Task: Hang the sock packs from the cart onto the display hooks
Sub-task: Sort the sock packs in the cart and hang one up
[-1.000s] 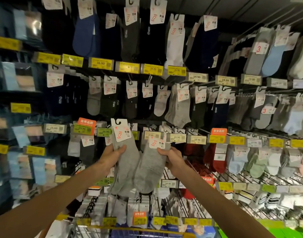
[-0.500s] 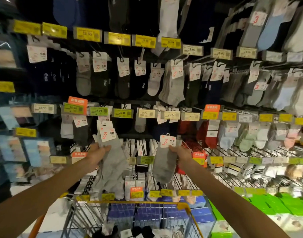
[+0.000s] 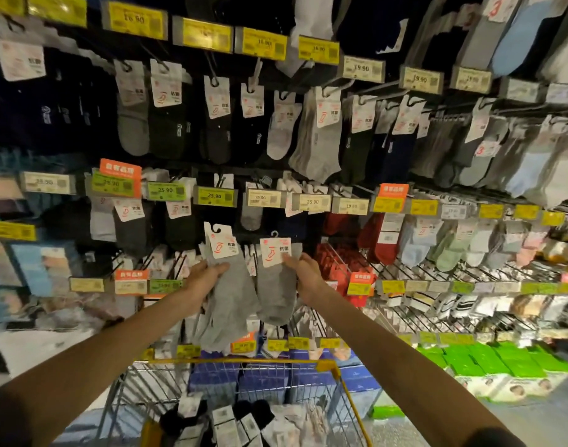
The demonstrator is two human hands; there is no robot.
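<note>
My left hand [image 3: 202,279] grips a bunch of grey sock packs [image 3: 226,304] by their upper part, white card tags with plastic hooks sticking up above my fingers. My right hand [image 3: 305,274] pinches a single grey sock pack [image 3: 276,285] at the edge of its white tag, its small hook pointing up. Both are held side by side in front of the sock display hooks [image 3: 308,188], just below the row of price labels. Beneath my arms the wire cart [image 3: 343,385] holds more packs [image 3: 231,421], black and grey.
The wall is dense with hanging socks on several rows of hooks, each row fronted by yellow and green price labels [image 3: 215,195]. Red socks [image 3: 337,262] hang right of my right hand. Green boxes [image 3: 501,362] sit low right, blue boxes behind the cart.
My view has tilted down, showing more of the cart. The two hands have come closer together and the right hand's pack now hangs upright beside the left bunch.
</note>
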